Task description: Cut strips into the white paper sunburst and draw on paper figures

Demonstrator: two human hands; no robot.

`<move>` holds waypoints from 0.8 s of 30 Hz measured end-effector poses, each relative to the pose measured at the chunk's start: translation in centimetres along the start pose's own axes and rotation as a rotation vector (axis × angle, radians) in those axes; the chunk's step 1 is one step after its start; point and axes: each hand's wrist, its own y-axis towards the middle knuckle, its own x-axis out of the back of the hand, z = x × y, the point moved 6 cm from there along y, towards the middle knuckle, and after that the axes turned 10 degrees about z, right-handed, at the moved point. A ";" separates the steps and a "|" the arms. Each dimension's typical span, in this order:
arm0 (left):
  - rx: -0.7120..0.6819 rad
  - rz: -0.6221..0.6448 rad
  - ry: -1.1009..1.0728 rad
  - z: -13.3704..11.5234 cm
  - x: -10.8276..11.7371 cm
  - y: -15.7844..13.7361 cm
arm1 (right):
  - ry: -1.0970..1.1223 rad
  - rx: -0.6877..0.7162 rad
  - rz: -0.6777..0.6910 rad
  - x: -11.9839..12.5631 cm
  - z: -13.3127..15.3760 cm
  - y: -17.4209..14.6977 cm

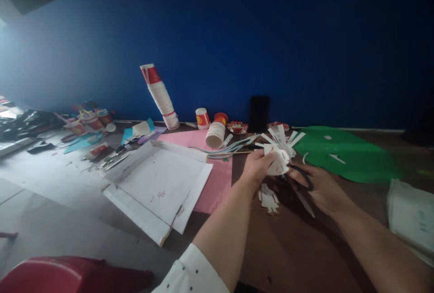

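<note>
My left hand (256,167) is closed on a small piece of white paper (277,159) with short marks drawn on it. Dark-handled scissors (307,176) are in my right hand (320,186), whose fingers are curled through the handle. The scissors meet the paper's lower right edge, and their blades are mostly hidden. A white paper cutout shaped like a figure (269,199) lies on the brown table just below my left hand. Behind the held paper, several white paper strips (280,135) fan out. A narrow pale strip (306,203) lies under my right hand.
A white box lid (152,184) lies on pink paper (219,189) at the left. A tall leaning stack of paper cups (160,98) stands near the blue wall, with more cups (215,134) beside it. Green paper (352,159) and a white stack (410,220) are at the right.
</note>
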 end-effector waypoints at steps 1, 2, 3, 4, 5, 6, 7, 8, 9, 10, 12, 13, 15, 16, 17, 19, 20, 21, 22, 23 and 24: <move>0.001 -0.003 0.001 0.0 0.0 0.0 | -0.012 0.003 0.002 0.0 0.1 0.0; 0.003 -0.004 0.004 0.0 0.0 0.0 | -0.023 0.004 0.008 0.0 0.2 0.0; 0.004 -0.006 0.009 0.0 0.1 0.0 | -0.031 0.004 0.012 0.0 0.2 0.0; 0.004 -0.008 0.014 0.1 0.1 0.1 | -0.033 0.003 0.012 0.0 0.2 0.0; 0.005 -0.008 0.019 0.1 0.2 0.1 | -0.032 -0.001 0.008 0.1 0.1 0.0; 0.006 -0.008 0.019 0.2 0.2 0.1 | -0.029 -0.006 0.008 0.1 0.0 0.0; 0.007 -0.006 0.018 0.3 0.2 0.1 | -0.023 -0.007 0.003 0.1 -0.1 0.1; 0.007 -0.005 0.015 0.3 0.2 0.2 | -0.018 -0.006 -0.003 0.1 -0.2 0.1; 0.007 -0.004 0.011 0.3 0.2 0.2 | -0.018 -0.005 -0.006 0.1 -0.3 0.1; 0.007 -0.005 0.010 0.3 0.2 0.2 | -0.023 0.001 -0.011 0.1 -0.3 0.1; 0.009 -0.012 0.014 0.3 0.3 0.1 | -0.038 0.012 -0.021 0.2 -0.2 0.1; 0.011 -0.014 0.016 0.3 0.3 0.1 | -0.045 0.013 -0.021 0.1 -0.1 0.1; 0.018 -0.012 0.013 0.3 0.2 0.1 | -0.052 0.007 -0.020 0.1 0.0 0.1; 0.016 -0.011 0.008 0.2 0.2 0.1 | -0.054 0.001 -0.021 0.2 0.0 0.1; 0.014 -0.010 0.002 0.2 0.2 0.1 | -0.059 -0.004 -0.021 0.2 -0.1 0.1; 0.012 -0.010 -0.003 0.1 0.1 0.1 | -0.074 0.001 -0.021 0.3 -0.1 0.1; 0.014 -0.012 -0.002 0.1 0.1 0.0 | -0.079 0.005 -0.020 0.3 -0.1 0.1; 0.017 -0.011 -0.001 0.1 0.1 0.0 | -0.079 0.006 -0.019 0.3 -0.1 0.1; 0.019 -0.009 0.000 0.1 0.1 0.0 | -0.077 0.002 -0.018 0.3 -0.1 0.1; 0.017 -0.007 -0.001 0.0 0.1 0.0 | -0.070 -0.004 -0.021 0.3 -0.1 0.1; 0.015 -0.004 0.000 0.0 0.0 -0.1 | -0.059 -0.009 -0.027 0.3 -0.2 0.1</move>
